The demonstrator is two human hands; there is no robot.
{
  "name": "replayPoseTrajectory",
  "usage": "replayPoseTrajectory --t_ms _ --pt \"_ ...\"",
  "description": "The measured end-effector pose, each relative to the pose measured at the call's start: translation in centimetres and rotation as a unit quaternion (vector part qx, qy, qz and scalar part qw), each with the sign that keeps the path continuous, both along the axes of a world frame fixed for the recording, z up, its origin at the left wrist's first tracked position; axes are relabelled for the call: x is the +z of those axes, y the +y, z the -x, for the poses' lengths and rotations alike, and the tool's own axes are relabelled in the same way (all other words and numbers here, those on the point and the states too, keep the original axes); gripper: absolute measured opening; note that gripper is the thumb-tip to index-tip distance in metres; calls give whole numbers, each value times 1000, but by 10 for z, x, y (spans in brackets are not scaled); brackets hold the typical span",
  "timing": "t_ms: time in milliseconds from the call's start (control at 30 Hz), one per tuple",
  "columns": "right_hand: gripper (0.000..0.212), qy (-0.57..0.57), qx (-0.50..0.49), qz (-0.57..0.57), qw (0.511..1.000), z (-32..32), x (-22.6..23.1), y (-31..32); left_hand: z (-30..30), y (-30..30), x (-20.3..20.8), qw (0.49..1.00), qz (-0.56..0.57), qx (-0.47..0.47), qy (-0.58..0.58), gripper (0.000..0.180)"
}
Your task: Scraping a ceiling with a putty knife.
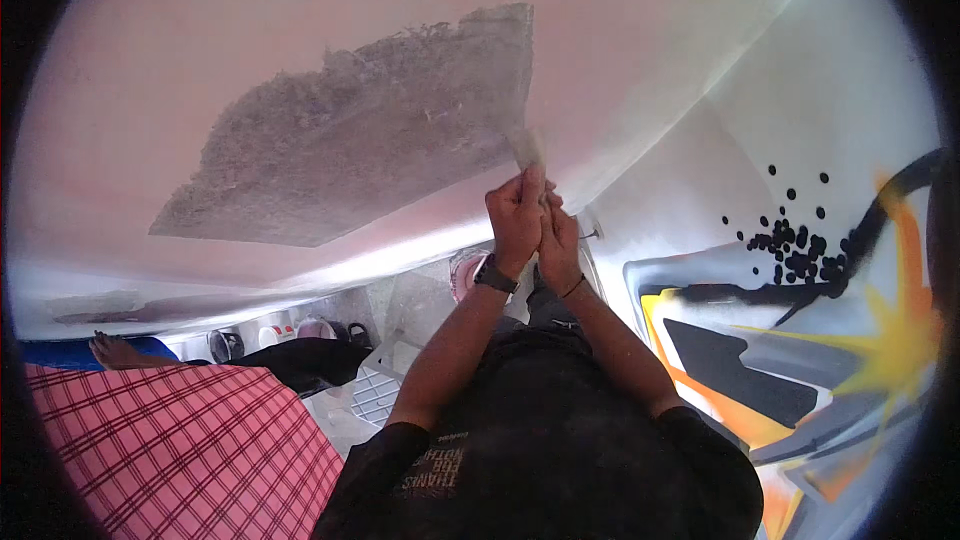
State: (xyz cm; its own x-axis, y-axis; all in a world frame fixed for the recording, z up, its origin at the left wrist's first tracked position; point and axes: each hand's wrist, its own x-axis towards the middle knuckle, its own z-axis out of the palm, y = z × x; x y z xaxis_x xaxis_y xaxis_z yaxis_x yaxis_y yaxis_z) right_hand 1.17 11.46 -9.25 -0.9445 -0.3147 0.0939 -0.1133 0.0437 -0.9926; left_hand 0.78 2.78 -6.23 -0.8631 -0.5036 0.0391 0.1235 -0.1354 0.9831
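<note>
Both my hands are raised together at the wall, at the lower right end of a rough grey patch in its pale pinkish surface. My left hand is closed round the handle of a small flat scraper, whose blade lies against the patch's right edge. A dark watch sits on that wrist. Pressed against it from the right is my right hand, its fingers closed at the same handle. The handle itself is mostly hidden by the fingers.
At left is another person in a pink checked garment, one hand by the wall's foot. Buckets, a pinkish tub and a white grated stool or crate stand below. A painted wall rises close on my right.
</note>
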Motion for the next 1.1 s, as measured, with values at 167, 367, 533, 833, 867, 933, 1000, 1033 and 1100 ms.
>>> replayPoseTrajectory --t_ms 167,367,533,833,867,933,1000,1033,1100 --pt "44 14 -12 -39 999 -33 -128 5 -30 9 -108 987 5 35 -158 43" --pt "44 -240 49 -130 961 -29 -82 10 -28 3 -109 978 -53 20 -200 42" --pt "40 -254 62 -13 965 -14 1 10 -21 -1 -13 983 -88 2 -163 37" --pt "35 -243 70 71 965 -11 126 25 -18 13 92 993 -80 -16 -82 36" --pt "35 -235 77 65 967 -10 139 27 -15 14 100 996 -68 -18 -55 37" --pt "35 -223 77 62 970 -8 158 30 -14 15 116 998 -56 -21 -27 37" --pt "37 -212 83 31 973 -6 179 34 -13 16 133 996 -78 -44 -19 37" --pt "35 -204 83 60 974 -8 183 35 -12 17 142 996 -78 -46 -18 37" --pt "34 -186 69 42 979 -10 205 32 -10 17 157 995 -93 -46 9 37"
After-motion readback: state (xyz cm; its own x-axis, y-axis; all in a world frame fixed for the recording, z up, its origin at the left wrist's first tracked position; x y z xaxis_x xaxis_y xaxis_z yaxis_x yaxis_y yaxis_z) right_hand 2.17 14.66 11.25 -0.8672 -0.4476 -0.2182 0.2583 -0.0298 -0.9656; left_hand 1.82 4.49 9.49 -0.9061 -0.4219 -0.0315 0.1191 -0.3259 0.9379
